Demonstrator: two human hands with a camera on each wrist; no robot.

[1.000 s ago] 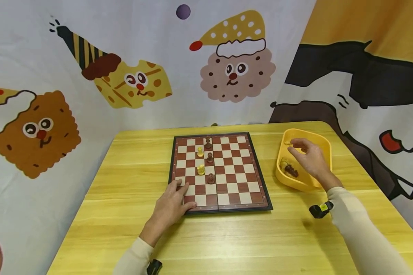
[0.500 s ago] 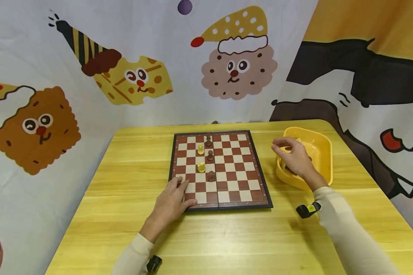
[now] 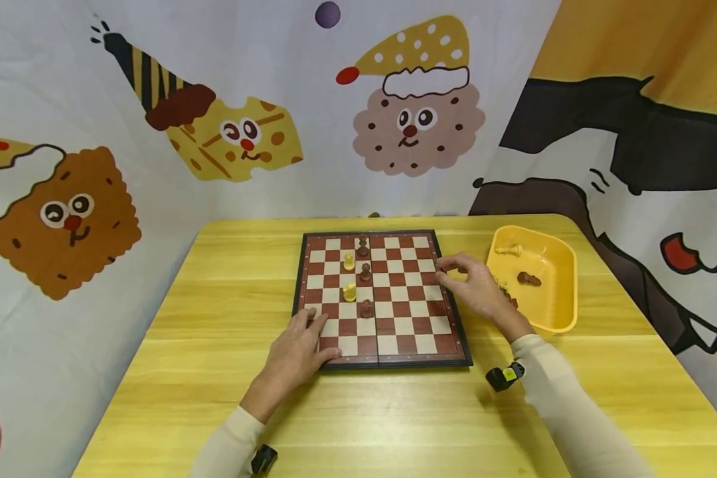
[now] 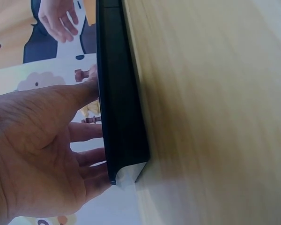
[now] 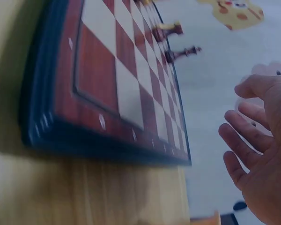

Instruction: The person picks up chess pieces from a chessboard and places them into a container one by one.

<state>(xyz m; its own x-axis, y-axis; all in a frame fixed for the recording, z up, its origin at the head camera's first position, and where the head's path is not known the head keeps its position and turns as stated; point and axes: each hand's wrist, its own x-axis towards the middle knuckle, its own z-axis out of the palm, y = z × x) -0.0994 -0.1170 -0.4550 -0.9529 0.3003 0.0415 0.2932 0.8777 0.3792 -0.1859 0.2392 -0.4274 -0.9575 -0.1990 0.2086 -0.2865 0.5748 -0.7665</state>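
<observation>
The chessboard [image 3: 403, 326] lies unfolded on the table. My left hand [image 3: 297, 350] rests on its near left corner, and in the left wrist view the fingers reach over the black edge [image 4: 122, 93]. My right hand [image 3: 472, 285] is over the board's right edge, thumb and index tip close together around a small dark chess piece, mostly hidden by the fingers. Upright on the board are a tall dark piece [image 3: 362, 247], a pale yellow pawn [image 3: 349, 261], a dark pawn [image 3: 366, 271], a pale yellow knight [image 3: 349, 292] and a dark rook [image 3: 366, 308].
A yellow plastic bin [image 3: 564, 292] stands right of the board. In it lie a pale chess piece [image 3: 509, 250], a dark one [image 3: 529, 279] and others partly behind the right hand. A cartoon-printed curtain [image 3: 328, 192] hangs behind the wooden table [image 3: 394, 411].
My right hand has moved left from over the yellow bin to the board's right edge, uncovering the pieces in the bin. The left hand has stayed at the board's corner.
</observation>
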